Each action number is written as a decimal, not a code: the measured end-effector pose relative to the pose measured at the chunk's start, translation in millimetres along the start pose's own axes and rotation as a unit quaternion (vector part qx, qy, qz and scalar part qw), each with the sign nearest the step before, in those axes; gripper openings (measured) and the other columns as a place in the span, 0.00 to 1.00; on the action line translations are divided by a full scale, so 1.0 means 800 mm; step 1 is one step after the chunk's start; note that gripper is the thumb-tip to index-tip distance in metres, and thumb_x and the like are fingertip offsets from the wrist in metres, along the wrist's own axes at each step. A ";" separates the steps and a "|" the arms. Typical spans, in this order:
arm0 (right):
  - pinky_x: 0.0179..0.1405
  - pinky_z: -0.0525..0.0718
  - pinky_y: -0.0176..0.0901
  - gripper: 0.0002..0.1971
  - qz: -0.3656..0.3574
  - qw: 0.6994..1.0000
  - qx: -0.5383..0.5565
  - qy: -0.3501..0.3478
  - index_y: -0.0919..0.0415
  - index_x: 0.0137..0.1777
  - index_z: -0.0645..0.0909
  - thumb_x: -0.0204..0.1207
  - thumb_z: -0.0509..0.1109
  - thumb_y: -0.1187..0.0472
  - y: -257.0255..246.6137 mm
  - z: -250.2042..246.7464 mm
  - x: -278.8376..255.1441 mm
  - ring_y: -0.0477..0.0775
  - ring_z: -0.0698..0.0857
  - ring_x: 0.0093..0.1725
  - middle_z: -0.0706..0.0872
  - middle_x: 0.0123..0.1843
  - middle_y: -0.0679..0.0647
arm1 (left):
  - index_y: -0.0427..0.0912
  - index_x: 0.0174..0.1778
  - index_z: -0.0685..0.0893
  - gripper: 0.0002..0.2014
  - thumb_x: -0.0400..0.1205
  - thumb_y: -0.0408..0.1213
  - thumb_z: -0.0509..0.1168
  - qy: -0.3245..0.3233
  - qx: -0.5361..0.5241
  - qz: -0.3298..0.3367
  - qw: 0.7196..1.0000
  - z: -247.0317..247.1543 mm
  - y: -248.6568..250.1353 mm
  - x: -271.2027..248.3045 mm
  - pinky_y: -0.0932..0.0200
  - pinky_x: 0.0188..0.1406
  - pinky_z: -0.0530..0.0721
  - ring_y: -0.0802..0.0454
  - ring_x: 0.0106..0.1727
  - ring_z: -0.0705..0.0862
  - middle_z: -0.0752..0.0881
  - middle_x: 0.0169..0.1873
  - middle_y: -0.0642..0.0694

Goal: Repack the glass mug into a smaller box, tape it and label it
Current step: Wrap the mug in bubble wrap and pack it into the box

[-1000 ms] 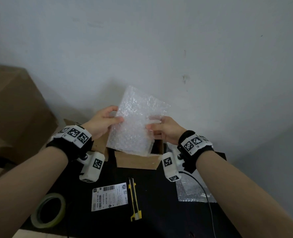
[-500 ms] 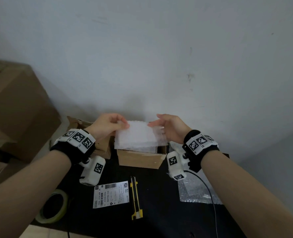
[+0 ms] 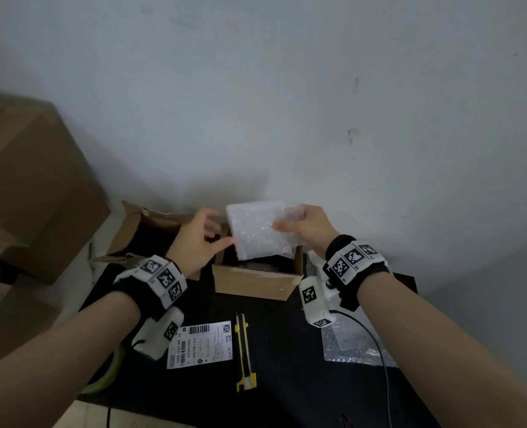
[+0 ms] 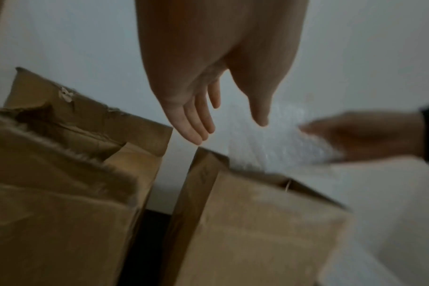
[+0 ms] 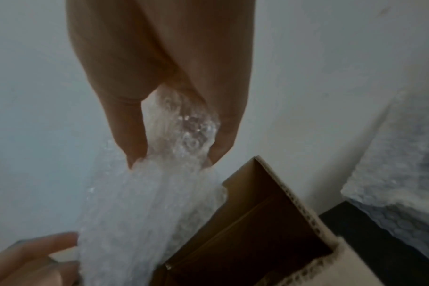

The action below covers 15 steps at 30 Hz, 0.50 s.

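Observation:
A folded pad of bubble wrap (image 3: pixel 257 233) hangs tilted over the small open cardboard box (image 3: pixel 256 284), its lower edge at the box mouth. My right hand (image 3: pixel 290 225) pinches the pad's right side between thumb and fingers; the right wrist view shows this grip (image 5: pixel 172 154) on the wrap (image 5: pixel 140 212) above the box (image 5: pixel 257 222). My left hand (image 3: pixel 212 230) is open just left of the pad, fingers straight in the left wrist view (image 4: pixel 228 127). No glass mug shows in any view.
A larger torn-open box (image 3: pixel 151 236) stands left of the small one. On the black table (image 3: pixel 287 381) lie a shipping label (image 3: pixel 200 344), a yellow utility knife (image 3: pixel 245 353), a tape roll (image 3: pixel 111 372) and another bubble-wrap sheet (image 3: pixel 352 344). Big cartons (image 3: pixel 24 186) stand at left.
Both hands brought the wrap down onto the small box. My left hand has since let go and opened, while the right hand has tilted the pad up.

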State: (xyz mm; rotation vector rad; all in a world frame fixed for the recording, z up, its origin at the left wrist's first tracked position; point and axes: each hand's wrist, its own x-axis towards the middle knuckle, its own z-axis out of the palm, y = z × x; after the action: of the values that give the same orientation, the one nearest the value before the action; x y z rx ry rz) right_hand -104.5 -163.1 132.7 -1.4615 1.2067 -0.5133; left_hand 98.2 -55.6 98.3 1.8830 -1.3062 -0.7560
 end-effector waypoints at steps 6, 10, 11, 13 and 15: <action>0.37 0.79 0.31 0.12 -0.091 0.972 -0.216 -0.027 0.63 0.53 0.87 0.69 0.73 0.69 0.001 0.018 0.008 0.44 0.82 0.39 0.89 0.53 0.55 | 0.48 0.59 0.85 0.13 0.81 0.44 0.66 -0.091 0.217 0.150 0.960 0.011 -0.041 -0.016 0.54 0.73 0.68 0.53 0.70 0.73 0.81 0.64 0.50; 0.56 0.81 0.39 0.15 -0.116 0.938 -0.321 -0.061 0.62 0.59 0.86 0.72 0.71 0.67 -0.003 0.027 0.006 0.53 0.84 0.56 0.86 0.60 0.56 | 0.50 0.61 0.85 0.23 0.83 0.55 0.49 -0.114 0.279 0.172 0.938 0.004 -0.046 -0.018 0.49 0.73 0.64 0.47 0.78 0.61 0.72 0.73 0.45; 0.57 0.81 0.40 0.15 -0.121 0.934 -0.329 -0.065 0.63 0.60 0.86 0.73 0.71 0.68 -0.006 0.027 0.006 0.54 0.84 0.57 0.86 0.60 0.56 | 0.50 0.60 0.84 0.19 0.85 0.51 0.51 -0.113 0.290 0.167 0.935 0.004 -0.047 -0.018 0.49 0.73 0.64 0.47 0.78 0.60 0.71 0.73 0.45; 0.58 0.82 0.43 0.15 -0.123 0.935 -0.328 -0.062 0.62 0.59 0.86 0.73 0.70 0.69 -0.009 0.025 0.005 0.55 0.84 0.57 0.86 0.60 0.57 | 0.49 0.58 0.82 0.13 0.85 0.46 0.56 -0.109 0.292 0.144 0.939 0.004 -0.047 -0.015 0.51 0.72 0.65 0.49 0.78 0.61 0.70 0.73 0.47; 0.58 0.83 0.46 0.15 -0.124 0.923 -0.359 -0.068 0.61 0.58 0.86 0.73 0.68 0.69 -0.011 0.024 0.008 0.56 0.84 0.57 0.86 0.59 0.56 | 0.50 0.55 0.80 0.10 0.83 0.49 0.59 -0.105 0.271 0.117 0.950 0.003 -0.046 -0.012 0.54 0.69 0.70 0.52 0.75 0.66 0.73 0.69 0.51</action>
State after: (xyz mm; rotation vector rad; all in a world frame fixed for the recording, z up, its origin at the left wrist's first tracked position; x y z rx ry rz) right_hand -82.8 -160.8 133.4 -2.2544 1.1548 -0.1181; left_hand 112.9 -38.1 67.6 2.0398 -1.9922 -0.5139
